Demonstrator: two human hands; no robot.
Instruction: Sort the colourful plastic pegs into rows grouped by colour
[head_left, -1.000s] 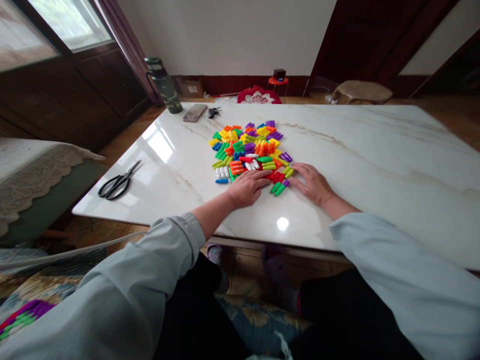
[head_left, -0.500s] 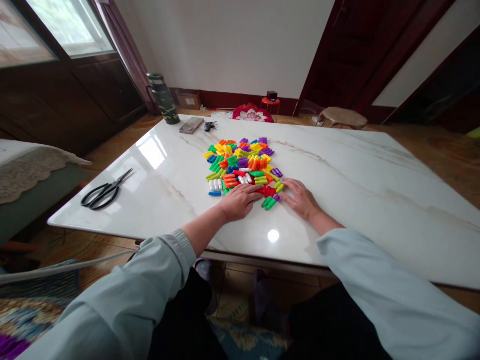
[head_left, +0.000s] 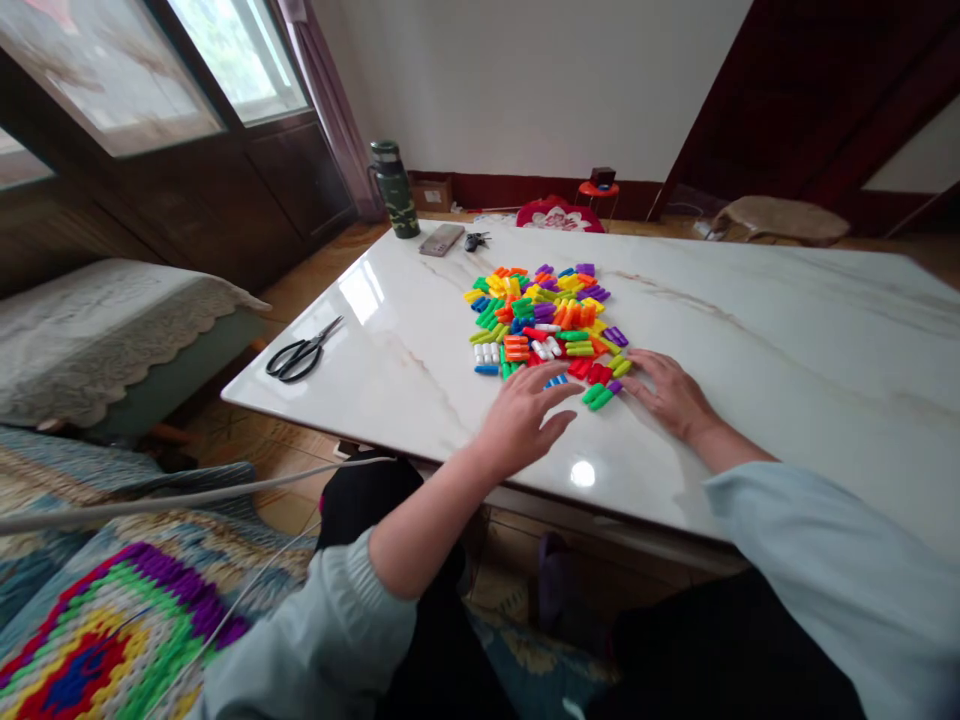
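A heap of small, bright plastic pieces (head_left: 544,310), shaped like short rounded tubes set side by side, lies on the white marbled table (head_left: 405,370). My left hand (head_left: 525,415) hovers over the near edge of the heap, thumb and fingers apart, nothing held. Blue-and-white pieces (head_left: 556,381) show just past its fingers. My right hand (head_left: 671,395) rests at the heap's right edge with its fingers spread. Its fingertips are beside a yellow-green piece (head_left: 621,367) and a green-and-purple piece (head_left: 602,395); whether they touch, I cannot tell.
Black-handled scissors (head_left: 304,352) lie on the table's left. Along the far edge stand a camouflage flask (head_left: 394,190), a phone (head_left: 442,240) and keys (head_left: 475,241). A multicoloured crocheted piece (head_left: 112,640) lies on the seat at lower left, with a pale cable (head_left: 225,490) crossing nearby.
My left hand has lifted off the pieces and opened, drawing back toward me. The right hand stays beside the heap. The view has turned left, so everything sits further right.
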